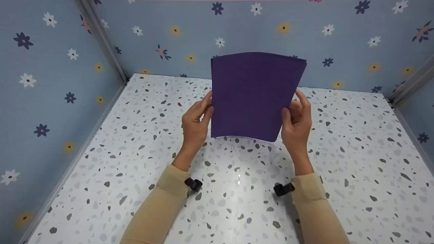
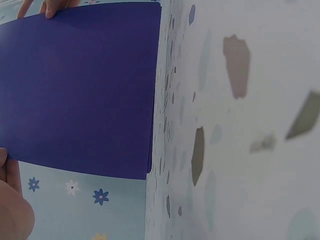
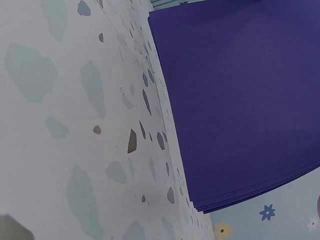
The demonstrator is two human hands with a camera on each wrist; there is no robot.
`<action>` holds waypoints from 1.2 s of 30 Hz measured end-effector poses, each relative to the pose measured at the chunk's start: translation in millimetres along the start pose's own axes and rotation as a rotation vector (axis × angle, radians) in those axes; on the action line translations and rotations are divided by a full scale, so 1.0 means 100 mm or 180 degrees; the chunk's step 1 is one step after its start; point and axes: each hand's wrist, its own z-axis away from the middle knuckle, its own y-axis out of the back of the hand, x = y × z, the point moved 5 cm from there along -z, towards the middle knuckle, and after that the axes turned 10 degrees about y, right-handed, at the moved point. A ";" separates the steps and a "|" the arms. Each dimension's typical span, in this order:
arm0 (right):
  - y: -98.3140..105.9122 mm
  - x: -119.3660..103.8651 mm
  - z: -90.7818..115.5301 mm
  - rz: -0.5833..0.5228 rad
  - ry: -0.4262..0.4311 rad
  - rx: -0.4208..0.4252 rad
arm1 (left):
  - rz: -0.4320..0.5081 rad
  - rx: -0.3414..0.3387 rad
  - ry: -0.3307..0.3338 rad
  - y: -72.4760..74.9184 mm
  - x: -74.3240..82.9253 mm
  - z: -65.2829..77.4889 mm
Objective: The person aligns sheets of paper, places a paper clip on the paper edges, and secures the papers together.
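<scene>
A stack of purple paper sheets [image 1: 254,98] is held upright above the table, bowed slightly along its top and bottom edges. My left hand [image 1: 196,123] pinches its left edge, thumb in front and fingers behind. On the opposite side my right hand [image 1: 297,122] grips the right edge, its thumb at the border and the fingers partly hidden behind. Several layered edges of the purple sheets [image 3: 250,192] show slightly offset in the right wrist view. The left wrist view has the broad purple face [image 2: 80,90] between both hands.
A small red paper clip [image 1: 179,104] lies on the speckled white table [image 1: 152,142], left of the sheets. Flower-patterned blue panels [image 1: 67,84] stand around the table's back and sides. Black wrist cameras [image 1: 194,184] sit on both beige sleeves [image 1: 159,206].
</scene>
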 end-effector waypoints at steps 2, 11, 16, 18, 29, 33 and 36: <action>0.00 0.00 0.01 -0.0033 -0.0015 -0.0022 | -0.0019 0.0015 0.0021 0.00 -0.01 0.00; -0.01 0.01 0.01 -0.0046 -0.0167 0.0015 | -0.0137 0.0025 0.0160 0.00 -0.02 0.00; 0.00 0.01 0.01 0.0011 -0.0163 0.0039 | -0.0256 0.0041 0.0112 0.00 -0.02 0.00; 0.00 0.01 0.02 0.0045 -0.0147 0.0030 | -0.0325 0.0052 0.0079 0.00 -0.03 0.00; 0.01 0.01 0.03 0.0158 0.0001 0.0034 | -0.0288 0.0076 0.0062 0.01 -0.05 0.01; 0.01 0.02 0.03 0.0176 0.0052 0.0009 | -0.0273 0.0075 0.0110 0.01 -0.05 0.01; 0.01 0.02 0.02 0.0179 0.0054 0.0011 | -0.0262 0.0081 0.0103 0.01 -0.05 0.01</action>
